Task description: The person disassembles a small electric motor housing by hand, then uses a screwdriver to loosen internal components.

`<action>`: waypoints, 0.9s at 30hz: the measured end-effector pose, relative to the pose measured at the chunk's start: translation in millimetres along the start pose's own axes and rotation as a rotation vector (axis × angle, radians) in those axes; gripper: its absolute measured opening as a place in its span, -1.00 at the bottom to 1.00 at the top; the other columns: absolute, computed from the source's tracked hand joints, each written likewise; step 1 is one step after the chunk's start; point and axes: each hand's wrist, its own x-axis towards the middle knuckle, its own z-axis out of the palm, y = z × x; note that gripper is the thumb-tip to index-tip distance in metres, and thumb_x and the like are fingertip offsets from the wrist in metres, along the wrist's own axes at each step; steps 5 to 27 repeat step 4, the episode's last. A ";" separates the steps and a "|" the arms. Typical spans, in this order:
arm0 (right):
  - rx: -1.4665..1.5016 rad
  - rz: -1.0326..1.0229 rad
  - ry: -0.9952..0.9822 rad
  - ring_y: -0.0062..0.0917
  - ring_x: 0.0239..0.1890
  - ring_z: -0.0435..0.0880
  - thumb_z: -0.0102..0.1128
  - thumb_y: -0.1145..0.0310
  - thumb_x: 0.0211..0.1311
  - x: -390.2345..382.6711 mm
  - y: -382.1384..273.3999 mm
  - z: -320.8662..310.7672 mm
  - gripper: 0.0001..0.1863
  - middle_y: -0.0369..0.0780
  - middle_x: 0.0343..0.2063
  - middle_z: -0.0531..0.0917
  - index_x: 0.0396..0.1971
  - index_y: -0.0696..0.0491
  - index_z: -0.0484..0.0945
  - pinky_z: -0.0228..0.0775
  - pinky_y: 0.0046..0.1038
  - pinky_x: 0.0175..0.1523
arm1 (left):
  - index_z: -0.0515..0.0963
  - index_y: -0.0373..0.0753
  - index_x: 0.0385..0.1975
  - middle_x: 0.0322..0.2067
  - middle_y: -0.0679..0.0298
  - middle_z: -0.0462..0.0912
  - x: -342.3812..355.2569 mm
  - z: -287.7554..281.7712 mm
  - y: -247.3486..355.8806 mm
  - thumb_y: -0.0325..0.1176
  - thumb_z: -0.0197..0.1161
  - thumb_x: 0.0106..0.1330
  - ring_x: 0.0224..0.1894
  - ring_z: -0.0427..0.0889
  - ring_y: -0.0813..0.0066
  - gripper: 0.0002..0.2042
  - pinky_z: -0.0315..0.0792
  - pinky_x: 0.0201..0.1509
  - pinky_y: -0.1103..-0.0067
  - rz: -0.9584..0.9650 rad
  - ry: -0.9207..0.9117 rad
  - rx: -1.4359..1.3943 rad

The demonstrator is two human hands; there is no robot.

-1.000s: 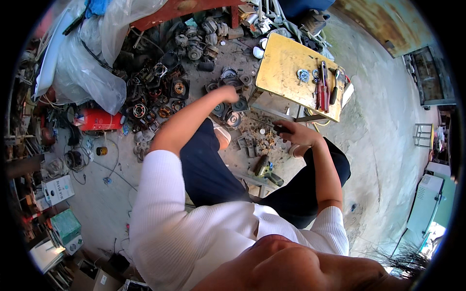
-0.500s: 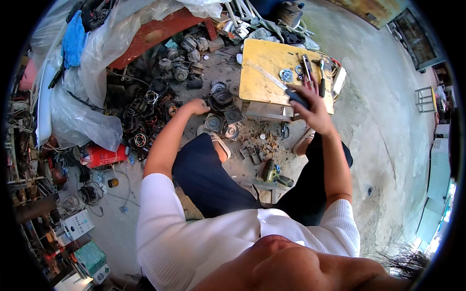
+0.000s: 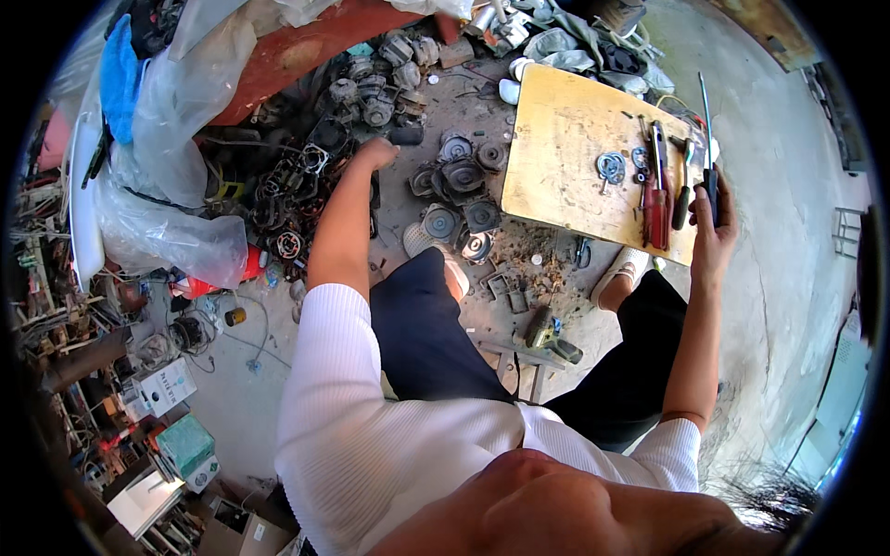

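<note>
My right hand (image 3: 715,227) is closed around a long-shafted screwdriver (image 3: 711,176) with a dark handle. Its thin shaft points away from me, past the right edge of a yellow-topped table (image 3: 556,139). On the tabletop beside that hand lie red-handled tools (image 3: 656,218), a black-handled ratchet wrench (image 3: 684,190) and a bluish ring-shaped part (image 3: 610,167). Over on the left, my left hand (image 3: 378,154) is curled shut beside a heap of dark motor parts (image 3: 287,199); whatever its fingers hold is hidden. Several round metal housings (image 3: 461,176) sit on the floor between that hand and the table.
A green and black cordless drill (image 3: 554,338) lies on the floor near my legs. Debris and metal brackets (image 3: 508,292) are scattered ahead of it. Plastic sheeting (image 3: 176,222) hangs at the left, and more greasy motors (image 3: 371,93) are piled beyond my left hand.
My right hand has carried the screwdriver rightward from over the table to its right edge, turning the shaft to point away from me. The whole view has shifted; my left hand stays closed near the heap.
</note>
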 end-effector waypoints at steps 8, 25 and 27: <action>-0.077 -0.053 0.050 -0.74 -0.37 0.51 0.21 0.39 0.35 11.0 10.2 9.5 -0.56 -0.30 -0.26 0.62 0.21 0.15 0.46 0.41 -0.64 -0.24 | 0.65 -0.31 -0.16 -0.04 -0.06 0.64 1.5 2.6 -8.5 0.04 0.11 0.34 0.04 0.58 -0.04 -0.53 0.43 0.10 0.23 -0.025 0.009 -0.079; -0.077 -0.053 0.050 -0.74 -0.37 0.51 0.21 0.39 0.35 11.0 10.2 9.5 -0.56 -0.30 -0.26 0.62 0.21 0.15 0.46 0.41 -0.64 -0.24 | 0.65 -0.31 -0.16 -0.04 -0.06 0.64 1.5 2.6 -8.5 0.04 0.11 0.34 0.04 0.58 -0.04 -0.53 0.43 0.10 0.23 -0.025 0.009 -0.079; -0.077 -0.053 0.050 -0.74 -0.37 0.51 0.21 0.39 0.35 11.0 10.2 9.5 -0.56 -0.30 -0.26 0.62 0.21 0.15 0.46 0.41 -0.64 -0.24 | 0.65 -0.31 -0.16 -0.04 -0.06 0.64 1.5 2.6 -8.5 0.04 0.11 0.34 0.04 0.58 -0.04 -0.53 0.43 0.10 0.23 -0.025 0.009 -0.079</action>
